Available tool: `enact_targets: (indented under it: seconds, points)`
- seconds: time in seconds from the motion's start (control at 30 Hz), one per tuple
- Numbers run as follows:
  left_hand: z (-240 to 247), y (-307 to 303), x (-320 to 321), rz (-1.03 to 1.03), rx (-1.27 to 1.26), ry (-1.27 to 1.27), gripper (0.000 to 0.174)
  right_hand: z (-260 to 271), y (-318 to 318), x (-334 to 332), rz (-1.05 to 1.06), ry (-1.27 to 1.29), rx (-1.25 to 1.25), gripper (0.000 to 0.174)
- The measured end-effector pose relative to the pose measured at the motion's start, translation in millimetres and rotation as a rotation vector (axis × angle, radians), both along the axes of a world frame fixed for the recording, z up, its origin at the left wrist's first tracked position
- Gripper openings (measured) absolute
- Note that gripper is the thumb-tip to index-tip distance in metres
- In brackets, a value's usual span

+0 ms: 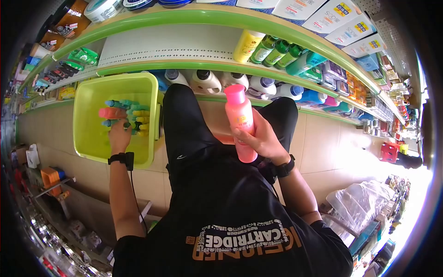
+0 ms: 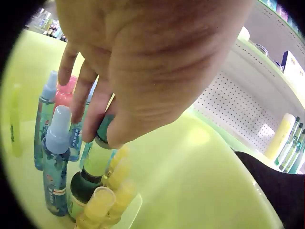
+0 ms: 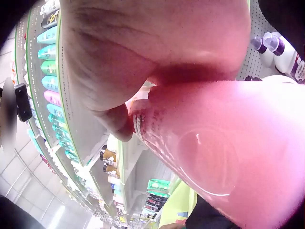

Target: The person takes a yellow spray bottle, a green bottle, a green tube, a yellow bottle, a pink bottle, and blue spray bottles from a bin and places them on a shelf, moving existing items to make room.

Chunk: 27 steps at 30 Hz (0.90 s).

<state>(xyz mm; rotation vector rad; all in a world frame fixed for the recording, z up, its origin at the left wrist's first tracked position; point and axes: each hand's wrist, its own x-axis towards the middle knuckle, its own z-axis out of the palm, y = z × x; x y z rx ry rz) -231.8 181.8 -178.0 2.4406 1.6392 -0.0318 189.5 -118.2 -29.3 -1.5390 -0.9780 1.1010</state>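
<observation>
My right hand [image 1: 263, 141] grips the pink bottle [image 1: 240, 117] between my knees [image 1: 182, 108], and only the left wrist view shows my left hand [image 2: 152, 62] pinching a green bottle [image 2: 97, 157] at the right edge of the tub [image 1: 92, 138].

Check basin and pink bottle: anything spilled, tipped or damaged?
Nothing stands out. The bottles in the basin stand upright and capped; left grip pinches a green-capped bottle, right grip holds the capped pink bottle. No spill visible.
</observation>
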Motion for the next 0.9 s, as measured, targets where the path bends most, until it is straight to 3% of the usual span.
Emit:
enact_targets:
  seconds: [0.2,0.37,0.43,0.5,0.6,0.9]
  points:
    - [12.8,-0.7,-13.6,-0.065,0.113,-0.013,0.028,-6.2,-2.4,3.7,-0.029,0.094,-0.022,0.055]
    - [88.1,-19.9,-18.4,-0.07,0.181,-0.087,0.022,-7.0,-5.4,7.7,-0.06,0.194,-0.051,0.056]
    - [124.6,-30.9,-14.4,-0.044,0.228,-0.362,0.019,-16.5,-4.8,8.2,-0.069,0.155,-0.062,0.053]
    - [144.3,-33.0,-20.5,0.016,0.235,-0.386,0.02,-16.0,-2.8,8.8,-0.043,0.174,-0.077,0.054]
    - [168.4,-35.2,-13.0,0.215,0.043,-0.808,0.031,-14.4,-0.5,5.2,-0.027,0.209,-0.068,0.054]
    - [184.9,-33.6,36.7,0.409,0.066,-1.033,0.037,-13.6,-18.5,7.3,-0.073,0.184,-0.045,0.055]
